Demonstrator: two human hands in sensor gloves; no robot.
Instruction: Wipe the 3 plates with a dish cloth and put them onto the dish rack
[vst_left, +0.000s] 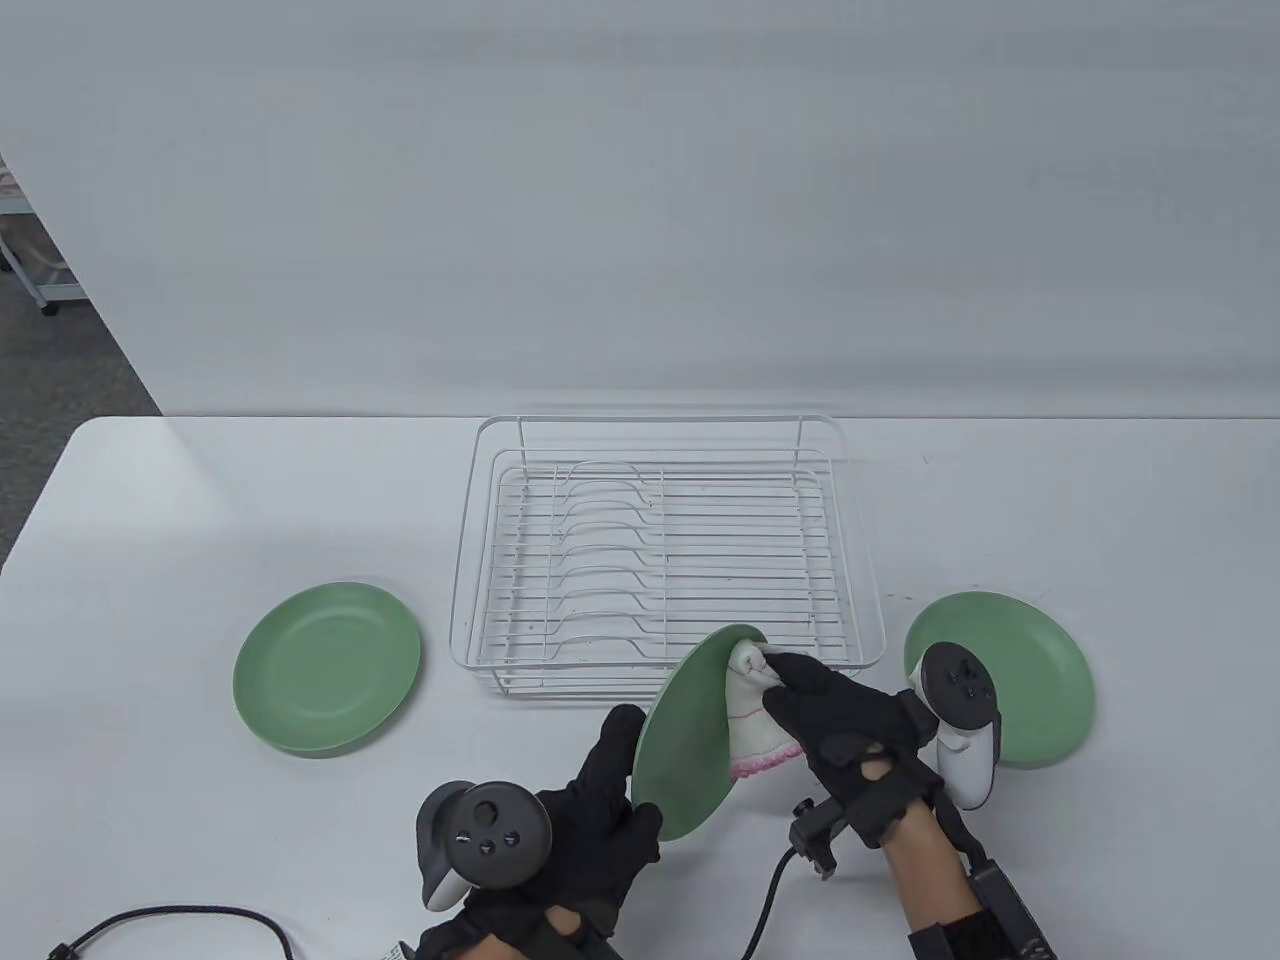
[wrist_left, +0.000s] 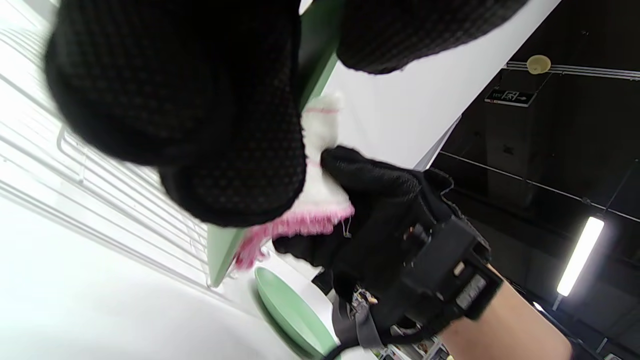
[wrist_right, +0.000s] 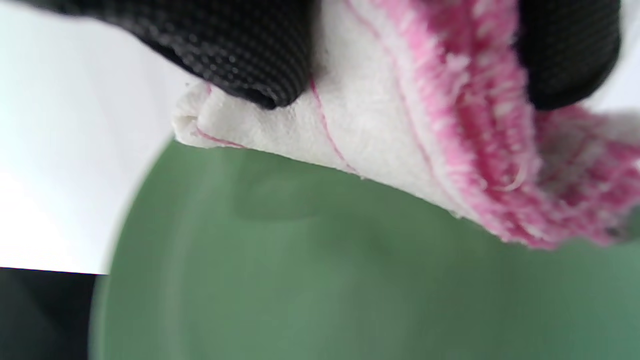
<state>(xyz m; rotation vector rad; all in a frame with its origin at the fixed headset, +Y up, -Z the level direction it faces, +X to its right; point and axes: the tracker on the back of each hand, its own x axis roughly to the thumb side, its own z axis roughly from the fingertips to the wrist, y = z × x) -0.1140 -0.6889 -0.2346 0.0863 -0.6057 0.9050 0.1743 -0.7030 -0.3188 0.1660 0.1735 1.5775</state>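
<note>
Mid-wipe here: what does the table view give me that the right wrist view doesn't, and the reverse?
Only the table view shows the empty dish rack, the flat plates on the left and right, and the left hand gripping the tilted plate by its edge. Only the right wrist view shows the cloth's pink fringe and stitching up close. Both show the right hand holding the dish cloth against the green plate.

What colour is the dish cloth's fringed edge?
Pink, on a white dish cloth; the right wrist view shows it best.
</note>
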